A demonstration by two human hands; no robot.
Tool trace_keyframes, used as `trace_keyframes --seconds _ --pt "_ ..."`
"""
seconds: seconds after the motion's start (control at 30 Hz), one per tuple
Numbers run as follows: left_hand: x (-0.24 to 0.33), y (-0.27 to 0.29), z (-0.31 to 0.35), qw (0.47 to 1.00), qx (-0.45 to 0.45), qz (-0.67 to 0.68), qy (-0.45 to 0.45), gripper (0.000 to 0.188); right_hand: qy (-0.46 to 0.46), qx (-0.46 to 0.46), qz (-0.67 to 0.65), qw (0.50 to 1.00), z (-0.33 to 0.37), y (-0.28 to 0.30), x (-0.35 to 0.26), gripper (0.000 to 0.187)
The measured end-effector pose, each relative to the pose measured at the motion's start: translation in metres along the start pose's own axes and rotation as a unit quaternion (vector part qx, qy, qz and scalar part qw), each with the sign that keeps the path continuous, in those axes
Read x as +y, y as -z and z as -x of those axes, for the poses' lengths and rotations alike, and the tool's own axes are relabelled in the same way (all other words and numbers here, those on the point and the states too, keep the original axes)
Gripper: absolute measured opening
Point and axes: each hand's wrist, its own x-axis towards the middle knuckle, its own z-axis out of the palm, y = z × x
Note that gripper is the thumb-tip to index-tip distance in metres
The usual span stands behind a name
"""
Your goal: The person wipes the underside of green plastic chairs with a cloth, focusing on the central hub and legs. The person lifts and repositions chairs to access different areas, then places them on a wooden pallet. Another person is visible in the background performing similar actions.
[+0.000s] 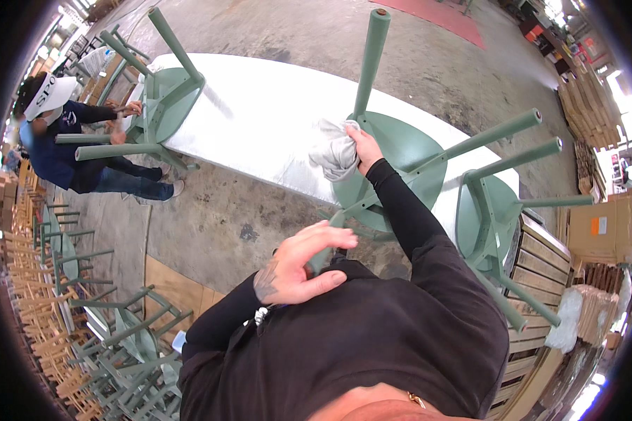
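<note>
In front of me a green wooden chair (400, 133) rests upside down on the white-covered table, its legs pointing up and outward. My right hand (365, 147) grips a crumpled pale grey cloth (333, 153) beside the base of one leg, over the seat's left edge. Close to my body, my left hand (298, 265) has its fingers stretched out and the thumb apart. A green part of the chair shows just behind that hand; whether they touch is hard to tell.
Another upturned green chair (488, 210) stands on my right. At the far left end of the white-covered table (260, 105), a co-worker (63, 140) handles a third one (179, 105). Stacked chair frames (130, 351) fill the lower left. Wooden slats (541, 259) and a cardboard box (602, 228) are at right.
</note>
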Motion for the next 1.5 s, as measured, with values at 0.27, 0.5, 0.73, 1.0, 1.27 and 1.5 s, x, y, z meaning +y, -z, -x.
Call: trace_keyframes --seconds 0.27,0.5,0.73,1.0,1.27,1.5 --pt "-0.070 0.067 0.005 0.986 0.143 -0.077 0.049 0.083 0.038 -0.064 -0.184 0.980 0.085 -0.081 -0.030 0.048" --pt "-0.172 0.055 -0.051 0.987 0.144 -0.065 -0.005 0.077 0.034 -0.189 0.058 0.980 0.125 -0.107 -0.015 0.078" --pt "-0.222 0.097 -0.122 0.806 0.254 0.519 0.125 0.049 0.053 -0.038 0.072 0.995 0.164 -0.026 -0.024 0.058" --pt "-0.172 0.109 -0.309 0.929 0.054 0.324 -0.172 0.081 0.009 0.040 0.368 0.929 0.262 -0.026 0.042 0.099" --pt "-0.261 0.085 -0.390 0.958 0.208 -0.043 -0.191 0.092 0.196 0.441 0.291 0.826 0.232 -0.124 0.131 0.040" --pt "-0.420 0.032 -0.327 0.993 0.012 -0.098 0.060 0.051 0.272 0.473 0.202 0.813 0.212 -0.130 0.139 0.031"
